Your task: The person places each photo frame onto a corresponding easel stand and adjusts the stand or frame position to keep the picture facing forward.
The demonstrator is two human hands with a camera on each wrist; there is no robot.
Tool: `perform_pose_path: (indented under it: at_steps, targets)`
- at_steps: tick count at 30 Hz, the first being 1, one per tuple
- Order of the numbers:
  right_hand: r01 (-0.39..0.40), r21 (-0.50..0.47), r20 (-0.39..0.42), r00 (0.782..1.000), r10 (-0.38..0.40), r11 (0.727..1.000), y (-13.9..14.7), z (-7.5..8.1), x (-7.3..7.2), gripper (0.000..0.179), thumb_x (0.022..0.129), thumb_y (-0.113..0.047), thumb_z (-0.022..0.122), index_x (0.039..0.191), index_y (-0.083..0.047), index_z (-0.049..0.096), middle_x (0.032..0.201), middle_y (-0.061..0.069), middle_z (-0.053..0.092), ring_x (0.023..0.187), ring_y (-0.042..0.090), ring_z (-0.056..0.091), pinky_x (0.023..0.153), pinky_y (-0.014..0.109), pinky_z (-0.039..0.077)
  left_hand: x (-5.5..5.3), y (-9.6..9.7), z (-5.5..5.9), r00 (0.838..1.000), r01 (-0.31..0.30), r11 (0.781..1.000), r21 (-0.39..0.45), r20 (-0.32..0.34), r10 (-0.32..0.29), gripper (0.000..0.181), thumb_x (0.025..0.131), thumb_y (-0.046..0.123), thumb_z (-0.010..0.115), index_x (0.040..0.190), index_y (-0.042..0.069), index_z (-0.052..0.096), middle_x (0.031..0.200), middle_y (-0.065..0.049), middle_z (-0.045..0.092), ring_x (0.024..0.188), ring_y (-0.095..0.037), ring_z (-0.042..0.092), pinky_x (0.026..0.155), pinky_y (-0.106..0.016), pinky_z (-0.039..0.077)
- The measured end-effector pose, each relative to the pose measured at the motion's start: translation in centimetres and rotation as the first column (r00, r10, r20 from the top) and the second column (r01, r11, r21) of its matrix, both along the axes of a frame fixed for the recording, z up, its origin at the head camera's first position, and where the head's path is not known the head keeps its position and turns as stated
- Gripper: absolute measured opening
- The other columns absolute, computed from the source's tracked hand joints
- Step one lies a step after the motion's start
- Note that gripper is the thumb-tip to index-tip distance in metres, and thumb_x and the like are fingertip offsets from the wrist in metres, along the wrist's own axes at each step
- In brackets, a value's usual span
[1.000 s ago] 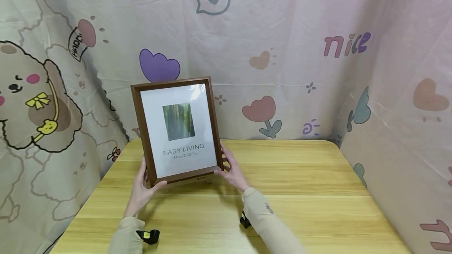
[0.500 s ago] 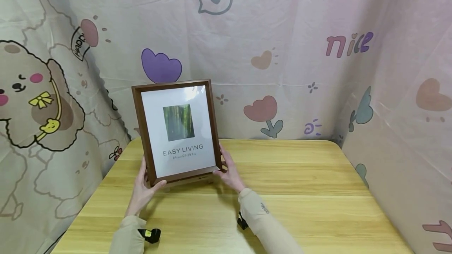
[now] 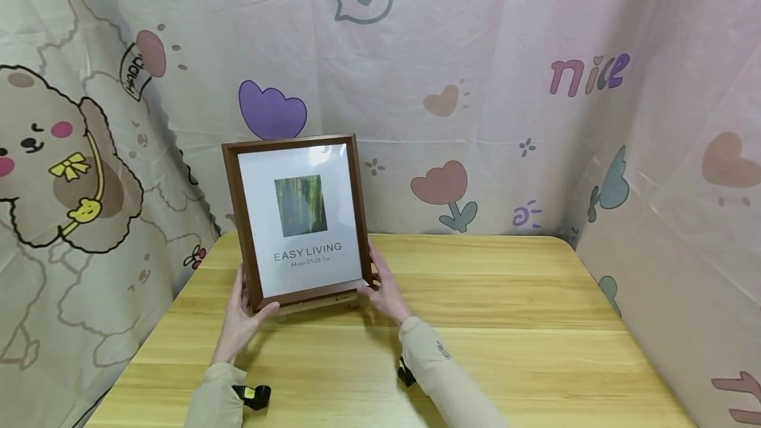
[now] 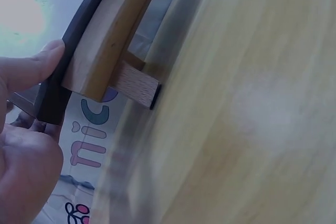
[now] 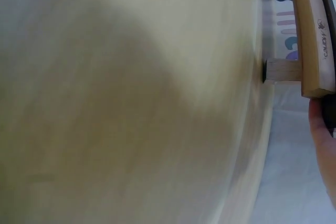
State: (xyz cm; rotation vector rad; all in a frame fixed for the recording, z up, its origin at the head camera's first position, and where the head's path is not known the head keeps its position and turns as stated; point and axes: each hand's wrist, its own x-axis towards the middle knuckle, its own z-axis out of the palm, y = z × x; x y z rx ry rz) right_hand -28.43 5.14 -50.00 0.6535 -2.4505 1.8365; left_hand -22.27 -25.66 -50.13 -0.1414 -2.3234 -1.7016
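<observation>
A brown picture frame (image 3: pixel 300 216) with a forest print and the words "EASY LIVING" leans back on a small wooden easel (image 3: pixel 321 302). My left hand (image 3: pixel 236 325) grips its lower left corner, thumb on the front and fingers round the side. At the lower right corner, my right hand (image 3: pixel 386 292) holds the frame the same way. In the left wrist view the frame's dark edge lies along the easel's ledge (image 4: pixel 107 40), and a short foot (image 4: pixel 137 85) reaches the table. The right wrist view shows the ledge's printed end (image 5: pixel 316 40) beside the right hand (image 5: pixel 321 150). Most of the easel is hidden behind the frame.
A pale wood-grain table (image 3: pixel 505 322) with rounded far corners spreads under and around the easel. Behind it and at both sides hangs a printed cloth (image 3: pixel 505 32) with hearts, flowers and a cartoon bear. Black wrist cameras (image 3: pixel 255 397) sit at the sleeve cuffs.
The picture frame has shifted very slightly left and its top right corner sits a little lower. Slightly more of the easel's ledge shows below it. Both hands keep their hold.
</observation>
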Motion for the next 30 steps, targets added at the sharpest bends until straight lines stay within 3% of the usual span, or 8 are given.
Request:
perform_pose_path:
  at_steps: [2,6,17,19,21,24,26,30]
  targets:
    - [0.010,0.033,-0.004,1.000,-0.010,0.999,0.00,-0.06,-0.01,0.101,0.090,0.005,0.065,0.163,-0.033,0.006,0.168,0.018,0.018,0.137,0.049,0.047,0.109,0.057,0.048,-0.03,-0.06,-0.08,1.000,-0.003,1.000,-0.005,0.028,0.003,0.112,0.088,0.007,0.076,0.163,0.023,-0.006,0.169,-0.023,0.009,0.153,-0.044,0.016,0.103,0.007,0.024]
    - [0.025,0.104,-0.002,1.000,-0.025,0.994,-0.10,-0.19,-0.04,0.100,0.092,0.000,0.066,0.163,-0.030,0.003,0.170,0.016,0.012,0.144,0.046,0.039,0.115,0.058,0.041,0.07,-0.09,-0.30,0.997,-0.012,0.999,-0.033,0.072,0.014,0.105,0.091,0.013,0.075,0.163,0.008,-0.001,0.166,-0.026,0.016,0.153,-0.046,0.018,0.102,0.009,0.021]
    - [0.031,0.096,0.012,0.999,-0.032,0.995,-0.36,-0.16,-0.03,0.096,0.095,0.001,0.062,0.164,-0.030,0.003,0.164,0.020,0.029,0.130,0.040,0.055,0.105,0.048,0.054,0.14,0.06,-0.62,0.995,-0.003,1.000,-0.024,0.097,0.005,0.099,0.094,0.013,0.071,0.162,0.005,0.001,0.164,-0.030,0.021,0.152,-0.045,0.021,0.101,0.008,0.021]
    - [0.036,0.105,0.009,0.999,-0.037,0.994,-0.38,-0.15,-0.06,0.097,0.095,0.000,0.063,0.163,-0.031,0.002,0.166,0.020,0.026,0.133,0.041,0.052,0.109,0.050,0.050,0.05,0.14,-0.70,0.995,-0.006,1.000,-0.029,0.099,0.009,0.096,0.094,0.014,0.071,0.162,0.006,0.003,0.163,-0.028,0.025,0.150,-0.044,0.024,0.111,-0.002,0.026]
    - [0.036,0.104,0.008,0.999,-0.037,0.994,-0.40,-0.15,-0.02,0.097,0.094,0.001,0.063,0.163,-0.031,0.002,0.167,0.019,0.023,0.136,0.043,0.050,0.112,0.053,0.047,-0.05,0.17,-0.80,0.994,-0.010,0.999,-0.041,0.105,0.014,0.095,0.094,0.014,0.071,0.162,0.007,0.004,0.162,-0.027,0.027,0.149,-0.044,0.027,0.122,-0.022,0.030]
    - [0.046,0.115,-0.005,0.999,-0.045,0.992,-0.46,-0.17,-0.04,0.097,0.094,0.000,0.064,0.163,-0.031,0.003,0.169,0.017,0.017,0.141,0.044,0.044,0.118,0.056,0.038,-0.17,0.17,-0.88,0.993,-0.010,0.999,-0.037,0.120,0.014,0.096,0.095,0.015,0.070,0.162,0.009,0.003,0.162,-0.026,0.028,0.149,-0.044,0.027,0.124,-0.054,0.025]
    - [0.053,0.121,-0.022,0.998,-0.050,0.991,-0.50,-0.22,-0.08,0.097,0.094,0.001,0.064,0.164,-0.028,0.004,0.169,0.017,0.018,0.143,0.044,0.042,0.119,0.057,0.036,-0.18,0.13,-0.86,0.993,-0.005,1.000,-0.027,0.119,0.008,0.097,0.094,0.013,0.070,0.162,0.008,0.001,0.162,-0.028,0.026,0.150,-0.046,0.025,0.122,-0.063,0.022]
    - [0.064,0.144,-0.041,0.997,-0.058,0.988,-0.61,-0.23,-0.17,0.096,0.093,0.001,0.064,0.164,-0.025,0.004,0.169,0.016,0.018,0.144,0.044,0.041,0.121,0.058,0.033,-0.06,0.05,-0.70,0.992,0.008,1.000,-0.011,0.127,-0.006,0.100,0.095,0.012,0.069,0.162,0.008,-0.004,0.163,-0.031,0.021,0.151,-0.048,0.020,0.122,-0.066,0.020]
